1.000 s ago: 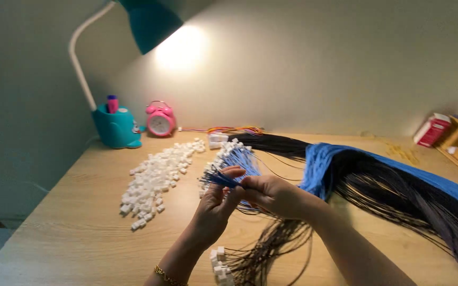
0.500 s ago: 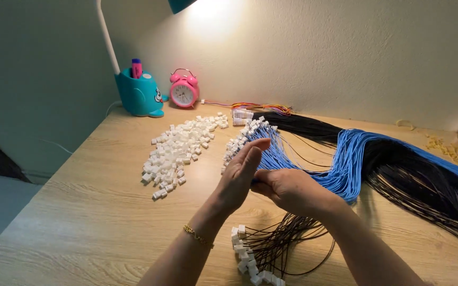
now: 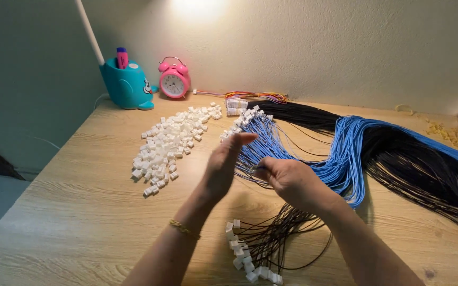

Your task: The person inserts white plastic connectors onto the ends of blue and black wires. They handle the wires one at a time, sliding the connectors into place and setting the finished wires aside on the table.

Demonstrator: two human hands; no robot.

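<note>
So, the right hand (image 3: 287, 177) has its fingers pinched narrow on what looks like one thin blue wire; the tip of it just peeks out at the thumb, too small for me to say more. The left hand (image 3: 223, 164) is flat and open, fingers straight and held together, pointing up and away from me, holding nothing. Its palm faces the right hand and the two are just beside each other, maybe touching at the heel, I can't tell. There's a thin gold bracelet (image 3: 184, 229) on the left wrist.

Both hands hover over the blue wires (image 3: 345, 153), a big bundle fanning across the counter (image 3: 80, 212), with white connector ends up near the left fingertips. To the right of that and partly under it lies a thick bundle of black wires (image 3: 425, 169) running off the right edge. Nearer to me, below the hands, a smaller bunch of dark wires (image 3: 276, 238) ends in white connectors (image 3: 245, 257).

Left of the hands, well apart, sits a pile of loose white plugs (image 3: 168, 143). Further back by the wall: a teal pen holder (image 3: 127, 85), a pink alarm clock (image 3: 174, 79), a few coloured wires (image 3: 255, 96), and some yellow rubber bands (image 3: 443, 131) off to the right.
</note>
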